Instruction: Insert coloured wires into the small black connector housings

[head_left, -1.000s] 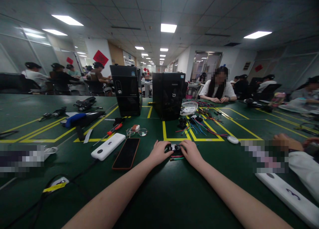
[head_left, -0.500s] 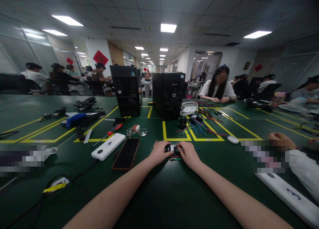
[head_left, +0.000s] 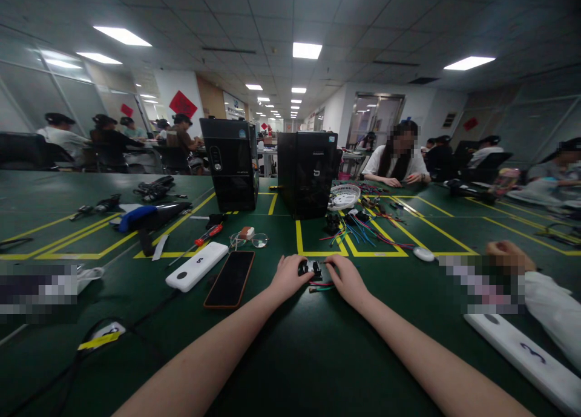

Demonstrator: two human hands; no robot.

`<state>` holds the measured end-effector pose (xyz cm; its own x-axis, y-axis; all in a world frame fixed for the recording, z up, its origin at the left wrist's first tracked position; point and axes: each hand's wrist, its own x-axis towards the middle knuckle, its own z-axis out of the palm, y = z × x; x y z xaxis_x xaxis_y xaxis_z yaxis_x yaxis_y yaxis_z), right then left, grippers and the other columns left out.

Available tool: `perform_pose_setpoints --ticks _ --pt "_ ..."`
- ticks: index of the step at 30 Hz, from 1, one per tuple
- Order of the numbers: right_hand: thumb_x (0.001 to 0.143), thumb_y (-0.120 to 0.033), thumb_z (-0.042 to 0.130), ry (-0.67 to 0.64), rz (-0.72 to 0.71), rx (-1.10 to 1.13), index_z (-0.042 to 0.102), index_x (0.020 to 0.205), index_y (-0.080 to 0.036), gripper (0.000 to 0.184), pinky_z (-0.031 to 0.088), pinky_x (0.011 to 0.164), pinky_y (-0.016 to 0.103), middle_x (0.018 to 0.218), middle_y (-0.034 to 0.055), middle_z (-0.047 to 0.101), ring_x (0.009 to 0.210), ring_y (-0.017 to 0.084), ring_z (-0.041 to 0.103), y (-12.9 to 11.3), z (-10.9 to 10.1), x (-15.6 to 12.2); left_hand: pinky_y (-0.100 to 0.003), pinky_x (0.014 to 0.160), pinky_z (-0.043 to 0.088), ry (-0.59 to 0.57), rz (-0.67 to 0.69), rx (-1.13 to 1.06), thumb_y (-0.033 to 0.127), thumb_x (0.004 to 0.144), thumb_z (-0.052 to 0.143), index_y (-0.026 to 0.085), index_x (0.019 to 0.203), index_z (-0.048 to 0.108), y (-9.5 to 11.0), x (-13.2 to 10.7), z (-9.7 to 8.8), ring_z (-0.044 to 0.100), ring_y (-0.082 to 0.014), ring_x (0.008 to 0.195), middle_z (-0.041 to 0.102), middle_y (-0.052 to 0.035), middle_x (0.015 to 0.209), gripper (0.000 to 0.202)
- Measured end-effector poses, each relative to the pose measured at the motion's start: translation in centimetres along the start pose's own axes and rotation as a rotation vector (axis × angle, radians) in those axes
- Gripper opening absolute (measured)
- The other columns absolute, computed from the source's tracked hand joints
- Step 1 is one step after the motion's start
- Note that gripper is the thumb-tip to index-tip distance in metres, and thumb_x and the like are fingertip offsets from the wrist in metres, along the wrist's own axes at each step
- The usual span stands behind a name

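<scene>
In the middle of the green table, my left hand grips a small black part with a silver face between thumb and fingers. Its exact kind is too small to make out. Just to the right of it is my right hand, its fingers and thumb drawn together in a pinch. Whatever sits in that pinch is too small to name. Short red and green wires lie on the table below the part, between the two hands.
Two black computer towers stand ahead. A bundle of coloured wires and a white basket lie to their right. On the left are a phone, a white power bank, glasses and a screwdriver. A co-worker's hand rests at right.
My right hand has drawn slightly right, away from the small black part, uncovering more of it. My left hand keeps its grip in nearly the same place.
</scene>
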<state>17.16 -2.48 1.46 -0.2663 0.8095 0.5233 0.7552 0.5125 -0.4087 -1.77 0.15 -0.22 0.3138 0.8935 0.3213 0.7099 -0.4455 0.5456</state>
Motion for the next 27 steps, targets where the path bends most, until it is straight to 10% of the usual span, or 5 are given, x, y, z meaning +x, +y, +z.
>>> perform_pose_setpoints --ticks 7,27 --pt "0.085 -0.016 0.045 -0.244 -0.256 -0.023 0.059 0.090 -0.018 0.015 0.042 0.080 0.032 0.090 0.0057 0.059 0.088 0.016 0.052 -2.5 0.0 -0.5 -0.042 0.101 0.030 0.047 -0.033 -0.062 0.030 0.077 0.059 0.019 0.108 0.056 -0.2 0.3 -0.1 0.053 -0.0230 0.106 0.061 -0.0070 0.111 0.033" --pt "0.071 -0.013 0.057 -0.478 -0.167 -0.149 0.057 0.074 -0.018 0.006 0.043 0.069 0.028 0.079 0.0046 0.058 0.075 0.017 0.054 -3.0 -1.9 -0.3 -0.042 0.102 0.030 0.056 -0.065 -0.089 0.030 0.084 0.049 0.019 0.110 0.056 0.1 0.3 -0.1 0.053 -0.0225 0.109 0.061 -0.0073 0.115 0.029"
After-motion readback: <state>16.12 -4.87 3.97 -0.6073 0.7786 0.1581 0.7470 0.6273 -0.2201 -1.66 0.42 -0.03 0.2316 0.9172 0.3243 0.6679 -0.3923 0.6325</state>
